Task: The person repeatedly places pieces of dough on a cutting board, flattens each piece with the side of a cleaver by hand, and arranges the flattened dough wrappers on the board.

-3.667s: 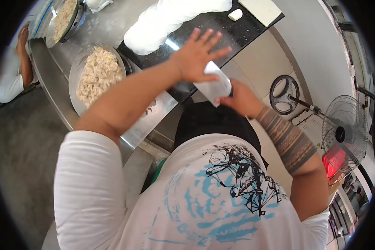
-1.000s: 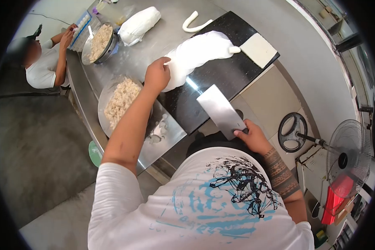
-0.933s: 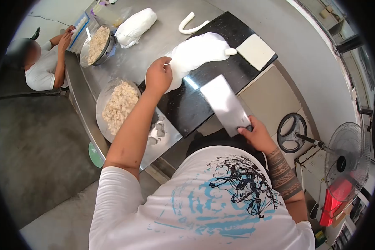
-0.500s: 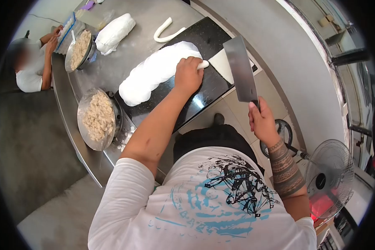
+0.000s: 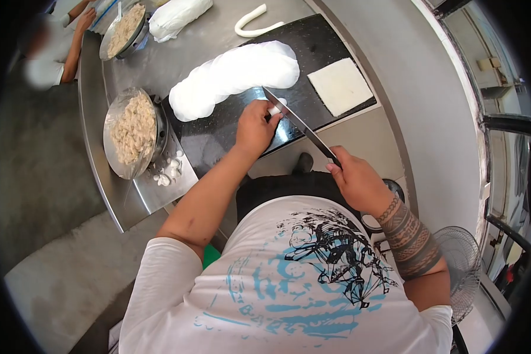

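My left hand holds a small white dough piece between its fingertips, low over the black slab. In my right hand is the handle of a cleaver, seen nearly edge-on. Its blade crosses the dough piece beside my left fingertips; whether it touches is too small to tell. Just beyond lies a long, lumpy white wrapped bundle on the slab. A square cream-coloured sheet rests at the slab's right end.
A curved dough strip lies behind the slab. Two bowls of pale filling and another white bundle stand on the metal table. A co-worker's arm shows at the upper left, a fan at the lower right.
The cleaver has come down from its raised position and turned edge-on towards my left hand. My left hand has drawn back from the bundle, now with the small dough piece. The view has shifted.
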A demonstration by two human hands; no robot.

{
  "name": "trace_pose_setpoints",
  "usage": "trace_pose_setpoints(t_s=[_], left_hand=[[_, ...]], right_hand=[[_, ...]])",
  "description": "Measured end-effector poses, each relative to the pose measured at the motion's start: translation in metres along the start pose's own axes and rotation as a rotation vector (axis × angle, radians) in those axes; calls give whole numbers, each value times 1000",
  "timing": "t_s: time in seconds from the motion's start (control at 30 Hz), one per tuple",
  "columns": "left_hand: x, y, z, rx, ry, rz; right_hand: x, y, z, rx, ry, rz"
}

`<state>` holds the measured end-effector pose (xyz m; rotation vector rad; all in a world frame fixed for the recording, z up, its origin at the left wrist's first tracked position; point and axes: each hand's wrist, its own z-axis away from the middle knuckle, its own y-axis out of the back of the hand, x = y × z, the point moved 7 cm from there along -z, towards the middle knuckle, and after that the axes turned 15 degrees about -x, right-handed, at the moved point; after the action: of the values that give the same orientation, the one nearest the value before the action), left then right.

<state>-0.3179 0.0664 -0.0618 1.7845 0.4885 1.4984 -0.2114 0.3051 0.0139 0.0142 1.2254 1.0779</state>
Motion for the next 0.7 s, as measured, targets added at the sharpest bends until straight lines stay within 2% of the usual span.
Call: trace_pose_setpoints(t_s=[0.1,0.23,0.3,0.4,0.5,0.57,0.67,0.7], left_hand=[[-1,0,2,18,27,-38],[6,7,5,77,-25,-105],[-2,19,9,107,53,23],[-10,54,25,72,76,72],[-15,90,46,-33,53,60],[-22,103,61,-156,12,24],[-31,112,80,-361,-59,16],[-36,113,83,-404,-114,-10]], right_hand=[[11,-16,-11,-53,-120,86],[8,-25,-23,24,-75,100],[2,-10,-24,82,3,40],[-7,21,-9,154,-35,-362],[4,39,-13,452,103,-683],[48,17,-33,627,107,-843],[146,-74,-57,404,-239,-1103],[148,-76,-53,423,-243,-1111]])
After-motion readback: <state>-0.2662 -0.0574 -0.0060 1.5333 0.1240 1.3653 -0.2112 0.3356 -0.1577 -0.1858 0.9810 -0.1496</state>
